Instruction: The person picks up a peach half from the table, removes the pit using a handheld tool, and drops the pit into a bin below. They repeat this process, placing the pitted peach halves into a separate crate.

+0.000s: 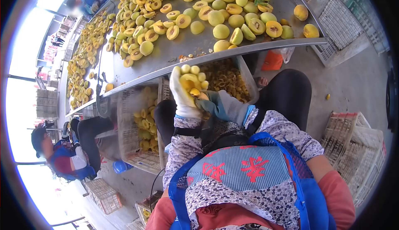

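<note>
My left hand (185, 89), in a white glove with yellow fingertips, is closed around a yellow peach (190, 81) just below the edge of the metal table (187, 47). My right hand (226, 105), in a grey-blue glove, meets the peach from the right, fingers curled at its orange centre. What those fingers hold is hidden. Both hands hover over a clear crate (249, 80) holding peach pits.
Whole and halved yellow peaches (216, 18) cover the long table. A crate of peach halves (141, 117) stands under it at left. A seated co-worker (62, 155) is at lower left, another person (87, 1) at the far end. White plastic crates (357, 142) are stacked at right.
</note>
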{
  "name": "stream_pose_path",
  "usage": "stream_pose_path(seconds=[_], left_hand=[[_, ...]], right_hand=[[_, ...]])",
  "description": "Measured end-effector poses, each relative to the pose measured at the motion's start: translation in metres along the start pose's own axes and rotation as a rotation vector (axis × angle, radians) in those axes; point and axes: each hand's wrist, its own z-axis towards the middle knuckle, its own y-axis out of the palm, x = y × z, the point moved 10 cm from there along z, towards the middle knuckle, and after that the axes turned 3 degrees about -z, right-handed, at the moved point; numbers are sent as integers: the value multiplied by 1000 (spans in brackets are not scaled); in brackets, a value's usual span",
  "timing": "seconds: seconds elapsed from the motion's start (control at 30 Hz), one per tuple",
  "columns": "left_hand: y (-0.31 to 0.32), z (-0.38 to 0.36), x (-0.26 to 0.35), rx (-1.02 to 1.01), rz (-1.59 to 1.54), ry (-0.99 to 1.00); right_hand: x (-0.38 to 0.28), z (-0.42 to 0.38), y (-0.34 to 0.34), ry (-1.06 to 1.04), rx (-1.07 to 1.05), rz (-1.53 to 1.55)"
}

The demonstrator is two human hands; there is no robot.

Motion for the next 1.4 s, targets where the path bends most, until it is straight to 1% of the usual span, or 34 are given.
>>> stream_pose_path(seconds=[0.03,0.07,0.1,0.13,0.17,0.23,0.27,0.3,0.37,0.4,0.47,0.5,0.53,0.57,0.6,0.63,0.67,0.7,0.73,0.77,0.8,0.83,0.9,0.93,1.0,1.03,1.1,1.13,1.2,1.23,1.3,1.33,1.37,1.4], left_hand=[[-24,21,6,-45,-72,-87],[-27,20,27,-43,-82,-8],[-27,15,47,-41,-98,75],[-36,6,74,57,7,216],[-45,-6,103,156,116,356],[-71,-24,163,224,508,611],[-103,-23,190,347,658,683],[-126,-21,211,464,806,752],[-113,-39,237,626,1318,997],[-89,-41,229,607,1330,1042],[-37,-25,185,357,1150,1015],[-13,-3,154,121,997,901],[36,-4,127,-49,1245,970],[56,10,92,-171,1158,785],[90,8,68,-252,1437,914],[103,21,44,-261,1516,816],[113,31,24,-312,1576,835],[122,46,6,-357,1687,802],[119,63,-5,-383,1701,652],[117,76,-14,-411,1712,503],[115,87,-13,-405,1736,492],[110,98,-10,-393,1758,481],[104,105,0,-337,1829,482],[100,104,3,-335,1872,497],[96,103,9,-331,1959,527],[94,104,10,-336,1964,523],[96,105,8,-402,2045,524],[96,107,11,-397,2040,525],[92,114,20,-347,1992,468],[88,115,24,-352,1994,471],[71,111,42,-351,1085,245],[62,104,52,-308,890,169],[58,92,58,-306,891,175],[62,75,67,-390,798,254]], right_hand=[[5,-1,8,20,-69,-70],[-4,-4,5,18,-68,-67],[-12,-11,1,101,-111,-247],[-11,-16,-1,184,-158,-429],[-5,-16,3,180,-163,-430],[22,-14,-15,289,94,-260],[2,-16,-29,318,121,-355],[6,-14,-31,316,134,-356],[14,-10,-43,215,308,-259],[11,-7,-50,184,373,-396],[15,-4,-58,237,404,-446],[18,-5,-64,286,428,-490],[29,-4,-64,289,431,-493],[44,3,-60,237,399,-565],[51,8,-57,186,369,-635],[53,6,-59,191,377,-638],[47,4,-56,121,369,-756],[40,1,-51,50,357,-873],[41,-2,-53,55,358,-873],[31,-8,-59,-5,426,-785],[24,-13,-66,-66,493,-698],[27,-11,-66,-64,495,-701],[24,-13,-71,-208,595,-259],[26,-11,-69,-208,594,-255],[55,4,-51,78,334,303],[49,2,-50,79,337,309],[23,-1,-45,69,239,498],[9,-5,-48,70,234,493],[6,-12,-34,283,124,727],[11,-11,-34,280,128,728],[23,-14,2,429,-154,1024],[24,-15,7,429,-157,1023],[24,-16,18,476,-171,1121],[22,-15,27,524,-190,1215]])
